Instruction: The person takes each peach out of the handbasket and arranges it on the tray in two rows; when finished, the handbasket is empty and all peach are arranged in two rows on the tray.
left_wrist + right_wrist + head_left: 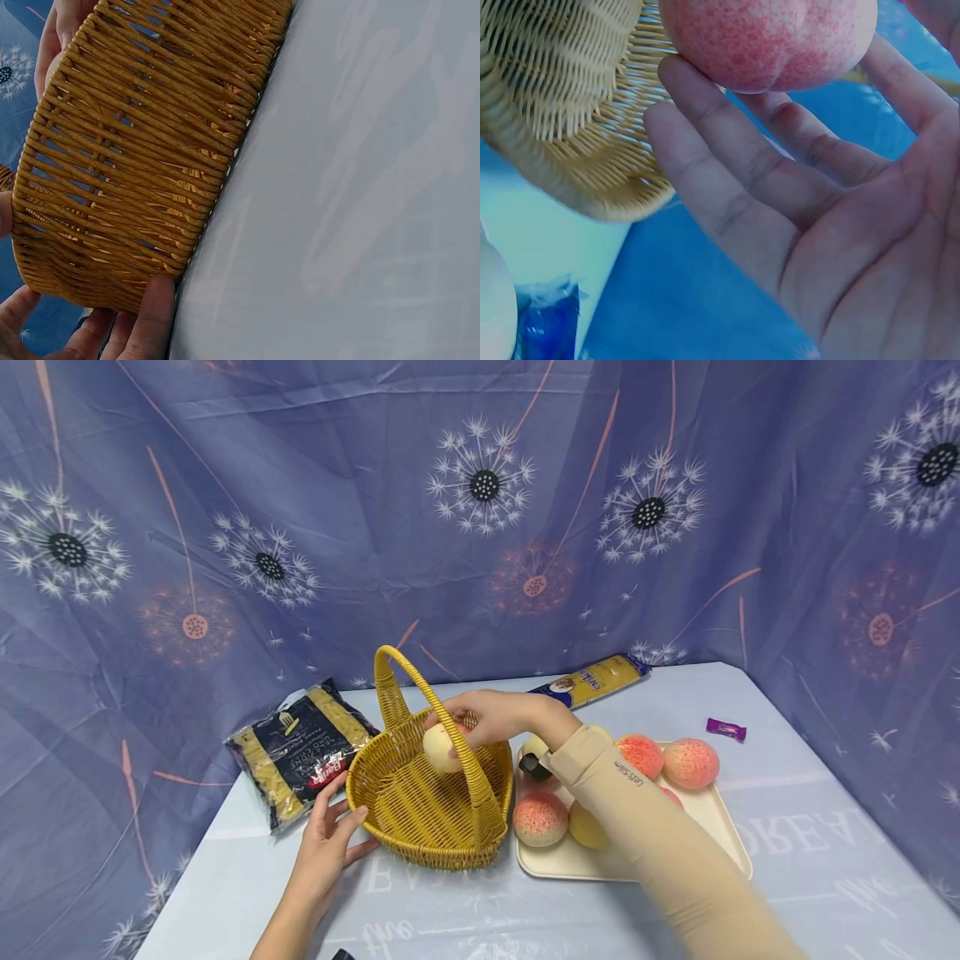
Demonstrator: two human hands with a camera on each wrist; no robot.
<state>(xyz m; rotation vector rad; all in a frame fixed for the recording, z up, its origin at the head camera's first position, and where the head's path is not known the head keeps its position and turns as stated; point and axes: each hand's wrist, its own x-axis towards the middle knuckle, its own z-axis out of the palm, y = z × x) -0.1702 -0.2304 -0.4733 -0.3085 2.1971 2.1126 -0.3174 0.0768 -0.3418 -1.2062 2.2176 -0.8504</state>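
My right hand [498, 718] holds a peach [442, 750] over the yellow wicker basket [431, 852], below its arched handle. Pale on the side facing the head camera, the peach shows a speckled pink side [769, 41] in the right wrist view, between thumb and fingers. At the basket's left end my left hand [322, 839] grips the wall, fingertips spread against the weave [142, 150]. To the basket's right, a cream tray [720, 839] carries several pink and yellow peaches, among them a red-speckled peach [540, 818]. My right sleeve hides part of the tray.
Left of the basket lies a dark bag of pasta [303, 752]. A yellow and blue spaghetti pack [600, 681] lies by the back curtain. A small purple wrapped sweet [726, 729] is behind the tray. On the tray sits a dark green item [535, 767], partly hidden.
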